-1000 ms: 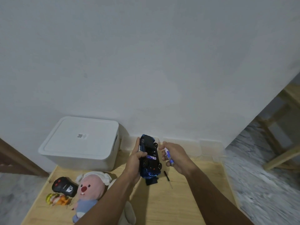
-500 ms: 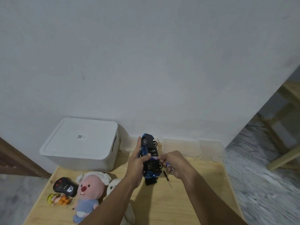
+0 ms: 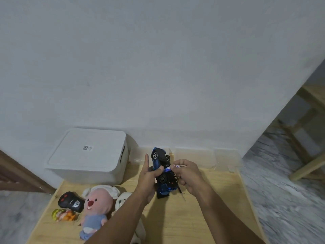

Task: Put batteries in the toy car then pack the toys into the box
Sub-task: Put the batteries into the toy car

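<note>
My left hand (image 3: 148, 175) grips a blue and black toy car (image 3: 162, 169), held on its side with the wheels and underside facing right. My right hand (image 3: 189, 175) pinches a small battery (image 3: 176, 166) with a white and blue wrap against the middle of the car's underside. A white lidded box (image 3: 88, 155) stands shut at the back left of the wooden table (image 3: 202, 217). A black screwdriver (image 3: 182, 194) lies on the table just below my right hand.
At the left front lie a black remote control (image 3: 70, 202), a pink plush (image 3: 95, 208), a white plush (image 3: 123, 201) and a small yellow-orange toy (image 3: 63, 214). Clear plastic trays (image 3: 211, 157) line the wall. A wooden chair (image 3: 307, 155) stands to the right.
My right hand has brought the battery in from beside the car to its underside. The left hand has kept its hold on the car, which stays near upright.
</note>
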Motion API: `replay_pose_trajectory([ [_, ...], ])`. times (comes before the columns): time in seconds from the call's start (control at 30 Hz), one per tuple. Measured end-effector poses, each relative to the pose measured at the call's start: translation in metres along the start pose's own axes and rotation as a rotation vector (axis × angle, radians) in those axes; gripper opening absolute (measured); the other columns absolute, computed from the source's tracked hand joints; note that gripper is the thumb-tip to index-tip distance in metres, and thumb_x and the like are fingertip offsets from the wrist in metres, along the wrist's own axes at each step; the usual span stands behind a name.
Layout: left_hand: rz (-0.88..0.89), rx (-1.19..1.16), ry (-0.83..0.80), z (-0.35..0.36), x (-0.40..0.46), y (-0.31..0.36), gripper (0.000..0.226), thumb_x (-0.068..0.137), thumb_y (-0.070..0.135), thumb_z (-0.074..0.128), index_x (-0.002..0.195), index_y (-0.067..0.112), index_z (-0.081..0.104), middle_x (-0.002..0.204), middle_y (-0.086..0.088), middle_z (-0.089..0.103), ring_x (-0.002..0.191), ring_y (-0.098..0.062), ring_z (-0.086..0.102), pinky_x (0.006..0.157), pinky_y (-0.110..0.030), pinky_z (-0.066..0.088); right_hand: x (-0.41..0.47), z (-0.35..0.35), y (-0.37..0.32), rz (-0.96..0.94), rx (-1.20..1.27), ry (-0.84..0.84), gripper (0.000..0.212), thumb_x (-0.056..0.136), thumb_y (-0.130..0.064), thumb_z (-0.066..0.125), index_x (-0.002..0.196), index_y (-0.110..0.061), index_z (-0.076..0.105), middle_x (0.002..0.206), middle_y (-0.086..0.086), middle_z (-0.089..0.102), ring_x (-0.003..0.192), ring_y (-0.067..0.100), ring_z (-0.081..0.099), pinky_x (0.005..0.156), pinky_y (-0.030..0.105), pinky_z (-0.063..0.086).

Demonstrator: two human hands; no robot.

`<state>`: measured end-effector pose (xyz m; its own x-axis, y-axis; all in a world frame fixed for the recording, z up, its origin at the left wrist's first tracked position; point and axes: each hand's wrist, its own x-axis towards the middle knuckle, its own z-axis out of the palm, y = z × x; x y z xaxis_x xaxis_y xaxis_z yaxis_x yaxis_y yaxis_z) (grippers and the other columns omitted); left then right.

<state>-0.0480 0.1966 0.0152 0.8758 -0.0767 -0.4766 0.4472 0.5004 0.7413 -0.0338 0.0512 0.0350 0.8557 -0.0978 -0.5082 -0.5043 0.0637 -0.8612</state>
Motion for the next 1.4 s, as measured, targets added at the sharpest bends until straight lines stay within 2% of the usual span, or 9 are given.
replay_pose_trajectory([
  [0.13,-0.153,-0.046,-0.099,-0.002,-0.008,0.000,0.049,0.084,0.018,0.062,0.130,0.004,0.055,0.124,-0.024,0.063,0.109,-0.038,0.061,0.092,-0.051,0.051,-0.002,-0.005,0.003,0.064,0.162,-0.066,0.013,0.093,-0.005,0.057,0.104,-0.006,0.065,0.068,0.001,0.055,0.047,0.007,0.037,0.035,0.018,0.022],
  [0.23,-0.180,-0.113,-0.104,-0.006,-0.014,-0.005,0.045,0.083,0.024,0.061,0.123,0.003,0.059,0.112,-0.024,0.067,0.101,-0.039,0.062,0.090,-0.051,0.050,-0.004,-0.012,0.003,0.180,0.385,-0.107,0.020,0.096,-0.004,0.048,0.109,-0.004,0.063,0.080,0.005,0.055,0.051,0.008,0.037,0.035,0.017,0.024],
  [0.4,-0.189,-0.066,0.039,-0.016,-0.010,-0.017,0.053,0.077,0.035,0.067,0.121,0.006,0.063,0.114,-0.023,0.068,0.107,-0.042,0.061,0.102,-0.060,0.043,-0.007,-0.028,0.007,0.304,0.592,-0.133,0.014,0.089,-0.008,0.046,0.096,-0.005,0.059,0.064,0.006,0.053,0.048,0.013,0.047,0.035,0.018,0.031],
  [0.6,-0.183,0.358,0.198,-0.010,-0.017,-0.036,0.025,0.092,0.018,0.054,0.112,0.004,0.054,0.089,-0.016,0.070,0.074,-0.029,0.067,0.065,-0.038,0.056,-0.004,-0.045,0.015,0.323,0.555,-0.107,0.021,0.090,-0.004,0.056,0.111,0.000,0.060,0.082,0.014,0.063,0.059,0.016,0.058,0.040,0.020,0.042],
  [0.7,-0.062,0.803,0.200,-0.010,-0.021,-0.053,0.035,0.076,0.025,0.068,0.107,0.012,0.059,0.097,-0.010,0.069,0.083,-0.025,0.067,0.073,-0.040,0.058,-0.002,-0.053,0.020,0.321,0.519,-0.090,0.019,0.091,-0.003,0.056,0.110,0.000,0.060,0.083,0.014,0.061,0.059,0.016,0.056,0.041,0.020,0.039],
  [0.8,0.053,1.189,0.327,-0.009,-0.026,-0.074,0.045,0.064,0.039,0.070,0.099,0.015,0.060,0.096,-0.005,0.064,0.084,-0.020,0.062,0.071,-0.036,0.055,0.000,-0.062,0.026,0.329,0.497,-0.068,0.018,0.091,-0.003,0.056,0.109,-0.001,0.060,0.081,0.014,0.061,0.059,0.016,0.055,0.041,0.021,0.039],
  [1.03,0.022,1.498,0.442,0.001,-0.036,-0.100,0.066,0.077,0.049,0.070,0.128,0.016,0.044,0.122,-0.004,0.049,0.116,-0.021,0.050,0.091,-0.036,0.051,0.000,-0.081,0.039,0.353,0.436,-0.020,0.024,0.088,-0.008,0.063,0.110,0.002,0.062,0.078,0.012,0.063,0.056,0.015,0.056,0.041,0.022,0.041],
  [1.3,-0.053,1.562,0.495,0.009,-0.029,-0.104,0.088,0.075,0.059,0.065,0.141,0.015,0.026,0.133,-0.007,0.041,0.125,-0.025,0.042,0.095,-0.040,0.047,-0.003,-0.110,0.043,0.344,0.374,0.025,0.017,0.090,-0.009,0.063,0.102,0.002,0.065,0.077,0.009,0.062,0.057,0.012,0.053,0.043,0.021,0.042],
  [1.4,0.064,1.663,0.521,0.019,-0.025,-0.105,0.090,0.080,0.067,0.053,0.146,0.017,0.019,0.141,-0.007,0.037,0.132,-0.027,0.035,0.107,-0.047,0.036,0.002,-0.126,0.041,0.343,0.399,0.106,0.012,0.091,-0.006,0.060,0.099,0.002,0.064,0.079,0.010,0.062,0.057,0.012,0.053,0.043,0.021,0.041],
])
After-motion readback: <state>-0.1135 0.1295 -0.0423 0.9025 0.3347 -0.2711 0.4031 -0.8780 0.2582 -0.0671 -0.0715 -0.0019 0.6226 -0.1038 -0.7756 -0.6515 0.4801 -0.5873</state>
